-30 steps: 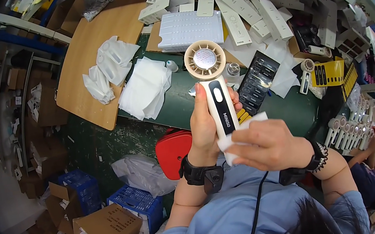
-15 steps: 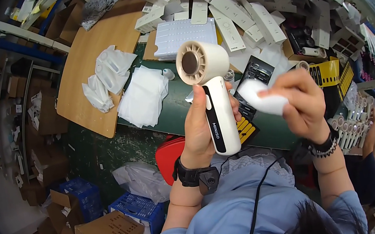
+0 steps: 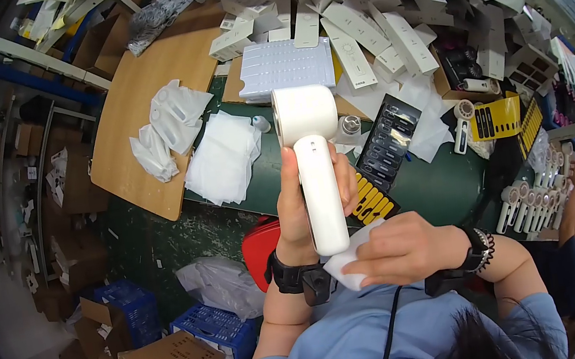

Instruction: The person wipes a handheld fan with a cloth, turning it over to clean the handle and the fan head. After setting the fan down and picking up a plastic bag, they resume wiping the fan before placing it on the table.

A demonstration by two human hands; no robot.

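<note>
Upright in my left hand [image 3: 295,212] is a cream-white handheld fan [image 3: 321,189], its round head up and its plain side face showing. My fingers wrap round its handle. My right hand [image 3: 406,249] pinches a folded white wiping cloth [image 3: 351,257] right at the lower end of the handle; whether the cloth presses on it I cannot tell. Beyond the fan lie a black tray of dark oval parts [image 3: 390,140] and a yellow card with black pieces [image 3: 374,200]. A small clear jar [image 3: 349,126] stands close to the fan's head.
White sheets [image 3: 223,158] are stacked on the green table [image 3: 445,189]. Two bagged fans [image 3: 177,110] lie on the wooden board [image 3: 121,148] at left. White boxes [image 3: 350,51] pile up at the back. Several fans [image 3: 530,209] stand in rows at right. Cartons and blue crates [image 3: 212,324] sit lower left.
The fan has turned from its grille and dark front strip to its plain side, and sits slightly lower. My right hand has brought the cloth down and left to the handle's lower end.
</note>
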